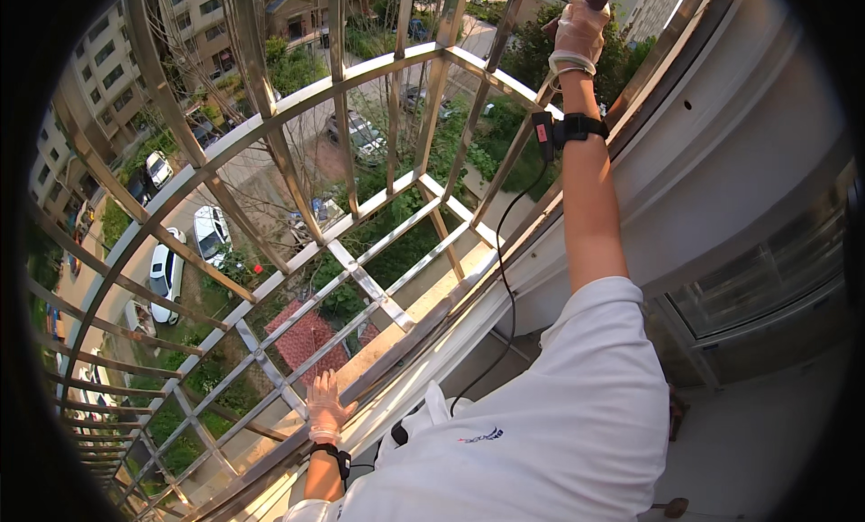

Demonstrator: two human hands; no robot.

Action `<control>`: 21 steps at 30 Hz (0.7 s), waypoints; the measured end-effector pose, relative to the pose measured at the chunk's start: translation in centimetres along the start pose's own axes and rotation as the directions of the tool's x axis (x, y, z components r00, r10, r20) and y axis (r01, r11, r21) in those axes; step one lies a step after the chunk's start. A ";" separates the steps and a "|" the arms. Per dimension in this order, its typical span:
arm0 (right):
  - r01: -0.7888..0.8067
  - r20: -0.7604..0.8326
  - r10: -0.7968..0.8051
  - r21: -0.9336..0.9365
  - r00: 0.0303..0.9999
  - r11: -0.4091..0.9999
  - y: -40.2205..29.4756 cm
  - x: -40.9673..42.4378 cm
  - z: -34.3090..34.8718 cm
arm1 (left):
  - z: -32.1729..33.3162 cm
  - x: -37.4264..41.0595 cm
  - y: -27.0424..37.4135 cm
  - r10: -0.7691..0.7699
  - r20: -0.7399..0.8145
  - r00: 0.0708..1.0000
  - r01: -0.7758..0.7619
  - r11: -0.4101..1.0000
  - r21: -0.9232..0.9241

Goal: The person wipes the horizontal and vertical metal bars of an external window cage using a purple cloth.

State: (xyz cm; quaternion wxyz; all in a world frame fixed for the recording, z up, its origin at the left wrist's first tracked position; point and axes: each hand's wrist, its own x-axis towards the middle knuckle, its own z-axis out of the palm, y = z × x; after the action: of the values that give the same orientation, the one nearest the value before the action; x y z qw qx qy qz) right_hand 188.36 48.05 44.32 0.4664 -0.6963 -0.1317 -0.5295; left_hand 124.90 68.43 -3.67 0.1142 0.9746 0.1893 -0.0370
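Note:
My right hand (580,30), in a clear plastic glove, reaches up at the top right and is closed on a dark brownish cloth against an upright bar of the metal window cage (378,62). My left hand (326,404), gloved the same way, lies with spread fingers at the inner edge of the cage, by the window's lower frame rail (405,346); it holds nothing visible. Both wrists wear black straps with small devices, and a black cable (503,272) hangs from the right one.
The cage's floor is an open grid of metal bars (372,289) high above parked cars (165,275), shrubs and a red tiled roof (307,336). A white window frame (676,116) runs along the right. A glazed window (777,279) stands behind my arm.

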 end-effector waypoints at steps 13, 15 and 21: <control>0.288 0.345 -0.086 -0.592 0.935 0.753 3.4 -11.1 -2.5 | -0.8 -0.3 0.4 0.026 -0.050 0.998 -0.027 1.000 -0.010; 0.241 0.367 -0.011 -0.586 0.930 0.774 2.6 -11.3 -3.0 | -0.7 -0.3 0.3 0.042 -0.064 0.997 -0.043 0.999 -0.016; 0.348 0.357 -0.210 -0.387 0.910 0.854 3.8 -12.3 -5.3 | -0.4 -0.3 0.1 0.070 -0.083 0.994 -0.071 0.998 0.000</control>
State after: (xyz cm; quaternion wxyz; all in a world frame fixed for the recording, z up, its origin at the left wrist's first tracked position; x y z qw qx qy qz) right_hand 182.69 45.67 31.82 0.1876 -0.8292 -0.1783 -0.4954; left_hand 124.67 68.32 -3.24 0.1088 0.9812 0.1594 0.0076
